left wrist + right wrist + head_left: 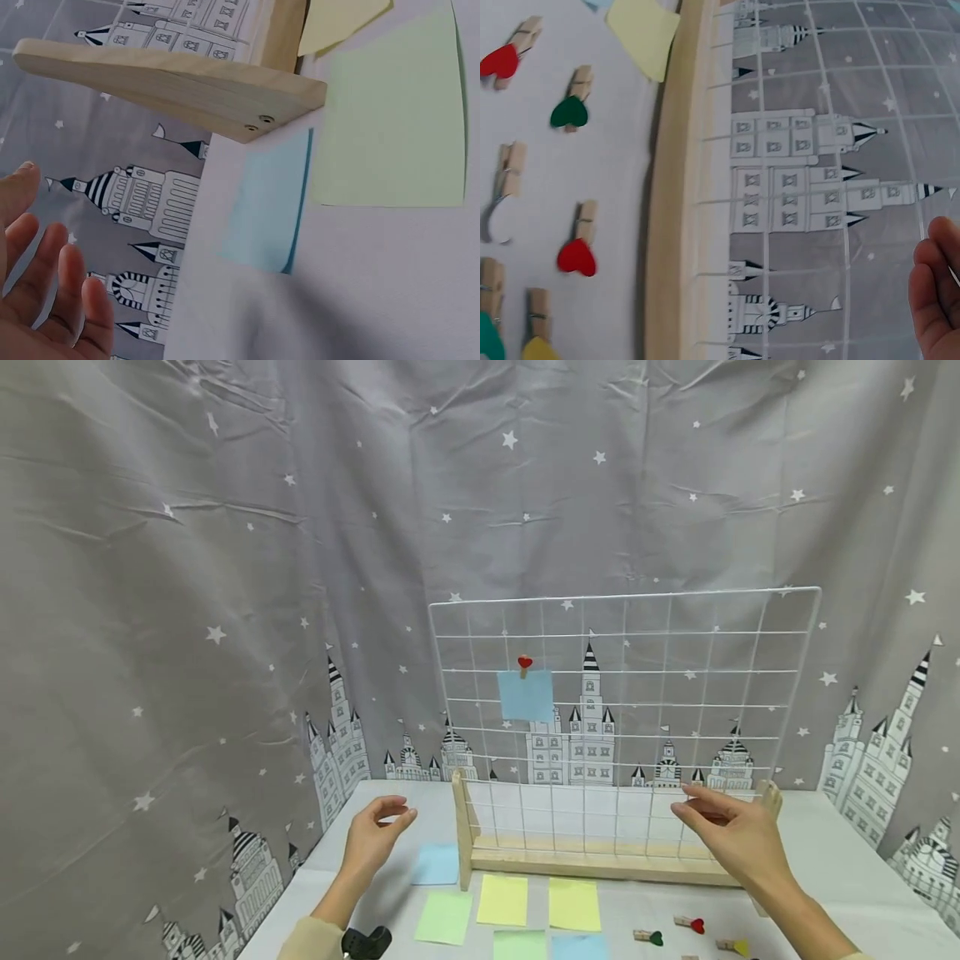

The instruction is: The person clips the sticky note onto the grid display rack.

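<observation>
- While grasping nothing in either hand, probably between two clippings: done with one hung note (526,696), blue, fixed high on the left part of the grid (622,596) by a red clip (524,665).
- Next, by judgement, calling for a pinch on one of the loose notes (502,900) and another of the loose clips (684,922), then for squeezing that clip over both paper and grid.
- To find these: look on the table (630,906), in front of and left of the base (585,862) for paper, near the right forearm for clips (also white and teal in the right wrist view).
- At left, with the left hand (381,835) poised above the table beside the base, fingers loosely curved, grasp empty.
- At right, with the right hand (731,827) before the grid's lower right, thumb close to forefinger, nothing visible between; impossible to tell whether touching the grid.
</observation>
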{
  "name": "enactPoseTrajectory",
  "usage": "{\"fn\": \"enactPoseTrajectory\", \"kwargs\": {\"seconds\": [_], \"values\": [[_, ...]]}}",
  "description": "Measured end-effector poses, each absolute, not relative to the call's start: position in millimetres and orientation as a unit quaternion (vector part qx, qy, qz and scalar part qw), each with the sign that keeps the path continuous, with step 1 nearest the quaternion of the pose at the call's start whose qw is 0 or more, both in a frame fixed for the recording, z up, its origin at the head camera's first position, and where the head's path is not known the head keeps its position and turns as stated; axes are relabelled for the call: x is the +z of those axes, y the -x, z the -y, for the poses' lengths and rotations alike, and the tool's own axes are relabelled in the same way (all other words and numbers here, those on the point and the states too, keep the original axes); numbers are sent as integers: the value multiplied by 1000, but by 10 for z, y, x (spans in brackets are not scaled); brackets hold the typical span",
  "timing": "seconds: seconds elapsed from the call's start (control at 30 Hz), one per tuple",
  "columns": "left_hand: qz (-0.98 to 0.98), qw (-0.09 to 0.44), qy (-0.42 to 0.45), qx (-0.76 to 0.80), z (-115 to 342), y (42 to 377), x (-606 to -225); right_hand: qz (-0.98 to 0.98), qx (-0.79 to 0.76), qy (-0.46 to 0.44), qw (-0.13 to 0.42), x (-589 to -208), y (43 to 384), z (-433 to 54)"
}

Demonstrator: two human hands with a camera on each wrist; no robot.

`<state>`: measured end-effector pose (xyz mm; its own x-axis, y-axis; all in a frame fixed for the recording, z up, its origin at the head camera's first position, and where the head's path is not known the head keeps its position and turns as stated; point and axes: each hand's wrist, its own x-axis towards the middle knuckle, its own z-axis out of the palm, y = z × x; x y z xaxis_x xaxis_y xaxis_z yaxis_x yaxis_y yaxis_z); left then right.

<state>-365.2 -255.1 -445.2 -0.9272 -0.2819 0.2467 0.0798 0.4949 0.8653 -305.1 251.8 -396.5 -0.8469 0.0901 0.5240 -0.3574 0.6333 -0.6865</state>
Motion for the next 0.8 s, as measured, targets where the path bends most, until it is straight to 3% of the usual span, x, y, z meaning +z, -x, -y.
{"fn": "enactPoseTrajectory", "kwargs": {"seconds": [0.6, 0.8], "values": [[859, 175, -65, -478, 2604, 3730, -4821, 891, 425, -21, 156, -4348, 2916, -2753], [852, 149, -73, -497, 2640, 3784, -4901, 902, 417, 0, 109, -4433, 2893, -2815]]}}
